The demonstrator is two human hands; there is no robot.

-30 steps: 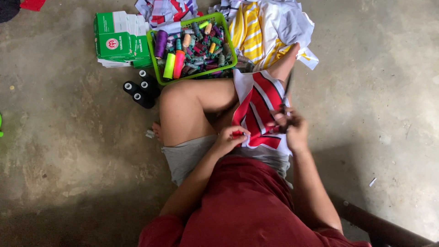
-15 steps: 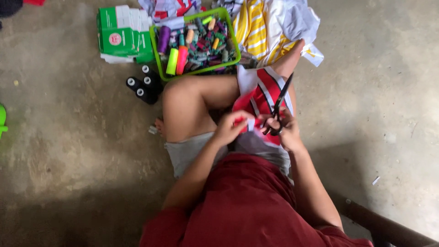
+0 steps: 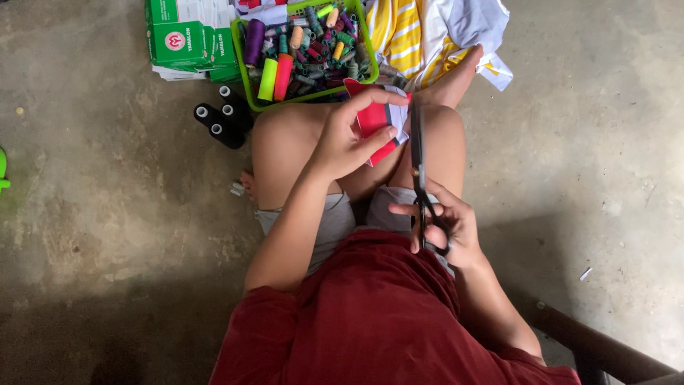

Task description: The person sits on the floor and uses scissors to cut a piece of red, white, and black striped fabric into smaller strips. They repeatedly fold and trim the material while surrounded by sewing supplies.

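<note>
Your left hand (image 3: 342, 139) grips a piece of red and white cloth (image 3: 381, 121), fingers curled over its top edge and thumb pressed on its face, holding it up above your knees. Your right hand (image 3: 438, 224) is closed through the black handles of a pair of scissors (image 3: 419, 171); the blades point away from you, run up along the right edge of the cloth, and look nearly closed, the tip just beside the fabric. Whether the blades touch the cloth you cannot tell from here.

You sit on a concrete floor (image 3: 107, 214) with knees bent, wearing a dark red shirt (image 3: 377, 321) and grey shorts (image 3: 335, 221).

Just beyond your knees sits a green tray (image 3: 246, 78) packed with small thread spools in many colours, among them a lime one, a red one and a purple one. Left of the tray lie green and white boxes (image 3: 185, 39). Three black spools (image 3: 221, 121) lie on the floor near your left knee. A yellow-striped white cloth (image 3: 420, 36) is heaped to the right of the tray, touching your foot.
</note>
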